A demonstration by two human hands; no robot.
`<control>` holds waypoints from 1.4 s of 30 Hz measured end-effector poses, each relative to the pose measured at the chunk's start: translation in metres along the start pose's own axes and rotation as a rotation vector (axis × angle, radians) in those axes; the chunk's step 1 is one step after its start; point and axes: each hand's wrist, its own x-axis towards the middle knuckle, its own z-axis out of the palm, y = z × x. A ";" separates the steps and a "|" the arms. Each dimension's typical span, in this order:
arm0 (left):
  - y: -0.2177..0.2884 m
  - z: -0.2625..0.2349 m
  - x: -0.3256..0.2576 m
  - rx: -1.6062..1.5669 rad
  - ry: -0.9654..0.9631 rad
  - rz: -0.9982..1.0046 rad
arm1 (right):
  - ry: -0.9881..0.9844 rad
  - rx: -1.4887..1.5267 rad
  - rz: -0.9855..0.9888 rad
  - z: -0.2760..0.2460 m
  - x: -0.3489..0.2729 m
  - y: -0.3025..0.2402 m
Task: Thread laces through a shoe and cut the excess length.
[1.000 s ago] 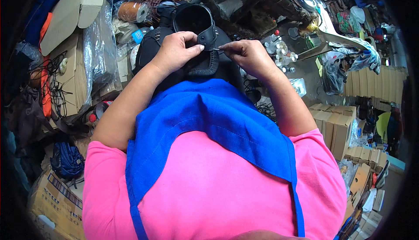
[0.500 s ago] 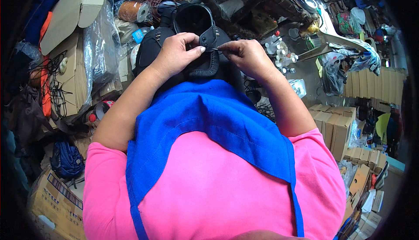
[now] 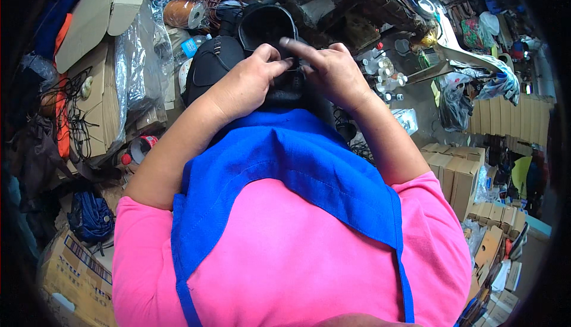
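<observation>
Left hand (image 3: 247,83) and right hand (image 3: 333,74), fingers pinched together on black shoe (image 3: 267,35) held above blue apron (image 3: 285,154); risk, judged: grip slips, shoe drops into table (image 3: 410,98) clutter.

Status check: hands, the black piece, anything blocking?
Left hand and right hand both pinching the black boot. Boot at the blue apron edge. Nothing blocking.

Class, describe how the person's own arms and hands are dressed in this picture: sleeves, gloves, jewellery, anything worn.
Both forearms are bare. The left hand and right hand wear no gloves, and no rings or watch show. Short pink sleeves of a pink top end above the elbows, with a blue apron over the chest between the arms.
</observation>
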 end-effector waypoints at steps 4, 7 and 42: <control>-0.003 -0.004 0.004 -0.016 0.104 0.001 | -0.024 0.140 -0.042 0.011 -0.004 0.026; -0.010 -0.005 0.006 -0.088 0.168 -0.071 | -0.041 0.268 0.089 0.008 -0.006 0.027; -0.028 0.008 0.017 -0.086 0.204 -0.187 | -0.090 0.437 0.258 0.005 -0.012 0.034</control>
